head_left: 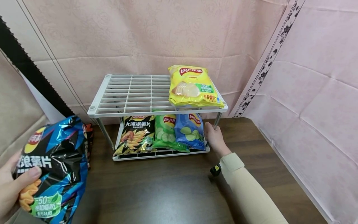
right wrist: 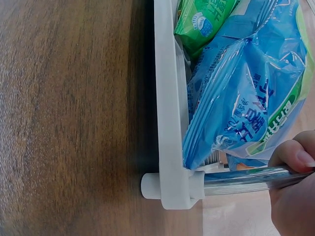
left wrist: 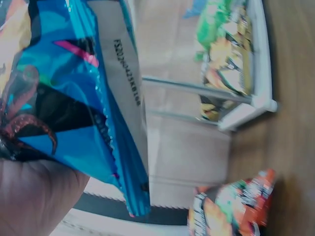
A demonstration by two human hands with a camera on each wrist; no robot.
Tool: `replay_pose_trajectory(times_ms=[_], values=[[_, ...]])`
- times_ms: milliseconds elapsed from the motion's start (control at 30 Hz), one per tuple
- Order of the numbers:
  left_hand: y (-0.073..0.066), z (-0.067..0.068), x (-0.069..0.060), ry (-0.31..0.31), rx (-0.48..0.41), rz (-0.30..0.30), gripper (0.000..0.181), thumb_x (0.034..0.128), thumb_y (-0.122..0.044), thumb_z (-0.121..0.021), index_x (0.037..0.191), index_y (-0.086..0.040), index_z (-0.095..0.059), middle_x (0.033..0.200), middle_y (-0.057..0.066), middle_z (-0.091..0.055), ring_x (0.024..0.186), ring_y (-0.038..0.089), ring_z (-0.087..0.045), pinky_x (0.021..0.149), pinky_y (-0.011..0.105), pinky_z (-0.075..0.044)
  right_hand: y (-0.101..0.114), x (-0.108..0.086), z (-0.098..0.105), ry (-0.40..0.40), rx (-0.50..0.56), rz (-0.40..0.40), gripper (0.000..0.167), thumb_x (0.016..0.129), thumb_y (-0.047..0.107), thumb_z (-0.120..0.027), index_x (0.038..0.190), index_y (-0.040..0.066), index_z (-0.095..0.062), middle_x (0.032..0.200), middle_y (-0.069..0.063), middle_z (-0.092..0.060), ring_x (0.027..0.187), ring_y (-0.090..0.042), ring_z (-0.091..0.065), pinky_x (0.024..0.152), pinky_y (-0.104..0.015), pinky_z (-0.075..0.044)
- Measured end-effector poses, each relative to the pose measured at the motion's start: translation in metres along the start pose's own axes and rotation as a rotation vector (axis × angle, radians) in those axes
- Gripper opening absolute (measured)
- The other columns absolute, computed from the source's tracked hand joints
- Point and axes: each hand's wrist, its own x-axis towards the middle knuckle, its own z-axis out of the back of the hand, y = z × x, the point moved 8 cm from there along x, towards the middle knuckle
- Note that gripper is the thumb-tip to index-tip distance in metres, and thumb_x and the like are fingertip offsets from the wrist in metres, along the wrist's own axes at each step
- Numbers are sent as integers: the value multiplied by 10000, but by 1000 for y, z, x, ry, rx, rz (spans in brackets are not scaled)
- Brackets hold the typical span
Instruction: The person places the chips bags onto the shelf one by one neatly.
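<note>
My left hand (head_left: 14,186) grips a blue and black bag of potato chips (head_left: 60,155) by its side, thumb across the front, at the left of the head view. The same bag (left wrist: 74,98) fills much of the left wrist view. At the rack's right end, my right hand (head_left: 215,137) holds a metal post (right wrist: 236,181) of the white two-tier rack (head_left: 131,112). On the lower shelf stand a black chip bag (head_left: 137,133), a green one (head_left: 165,130) and a blue one (head_left: 190,130). A yellow chip bag (head_left: 193,88) leans back on the upper shelf's right end.
Behind the blue and black bag, an orange-red and black chip bag (left wrist: 231,209) lies on the brown wooden table (head_left: 156,189), left of the rack. Pink cloth (head_left: 126,34) hangs behind the rack, and more cloth (head_left: 316,93) stands along the right side.
</note>
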Motion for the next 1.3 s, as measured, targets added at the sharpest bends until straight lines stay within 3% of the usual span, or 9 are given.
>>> replay_pose_trajectory(times_ms=[100,267,400,500,700,967,1067,1300], values=[[-17,-5,1,-17,-37,-80,581,957,-86,-535,1403,-340,-263,1031,-115,-506,732,75,-610,557,263,-532,0,0,0,-3,-2,-4,730,959,623,-414,682,-50,-360,551,-67,-320,457,-254,-274,446,-309,-274],[-56,-23,8,-25,-149,-238,586,943,-3,-525,1430,-248,-311,1136,-24,-496,783,96,-630,572,251,-540,1,-1,0,-10,0,-13,707,963,614,-416,676,-31,-377,551,-62,-329,446,-227,-286,451,-313,-279],[-85,-34,11,-109,-237,-379,621,901,85,-548,1431,-172,-352,1181,44,-467,852,96,-604,595,202,-533,1,-1,1,-7,2,-17,715,958,624,-414,684,-34,-370,558,-63,-326,444,-217,-285,451,-304,-276],[-103,-45,13,-163,-258,-434,645,886,105,-564,1434,-156,-348,1192,68,-449,882,118,-570,599,182,-526,2,-1,1,-5,11,-11,700,957,623,-421,672,-15,-373,558,-62,-323,441,-210,-283,448,-302,-272],[-134,-72,21,-171,-231,-448,674,903,36,-627,1442,-174,-281,1241,50,-424,950,154,-527,630,174,-525,1,-1,0,1,4,-11,681,950,637,-419,642,30,-389,544,-47,-325,431,-205,-286,444,-310,-275],[-164,-105,38,-95,-301,-460,695,894,-17,-674,1426,-187,-261,1293,73,-403,1028,190,-530,704,210,-533,0,-2,0,-10,-8,-25,761,935,663,-417,696,-57,-361,541,-39,-323,435,-208,-285,450,-300,-275],[-171,-114,43,-84,-292,-435,714,886,-50,-696,1424,-201,-253,1289,69,-404,1025,192,-537,709,208,-530,1,-2,0,-10,-6,-24,761,937,660,-418,703,-62,-358,544,-38,-324,434,-205,-287,450,-305,-275],[-186,-131,57,-119,-177,-394,772,847,-184,-764,1420,-223,-249,1286,34,-386,1019,171,-533,699,171,-517,1,-2,0,-9,-7,-29,722,952,640,-409,676,-27,-374,552,-60,-328,430,-208,-286,455,-338,-275]])
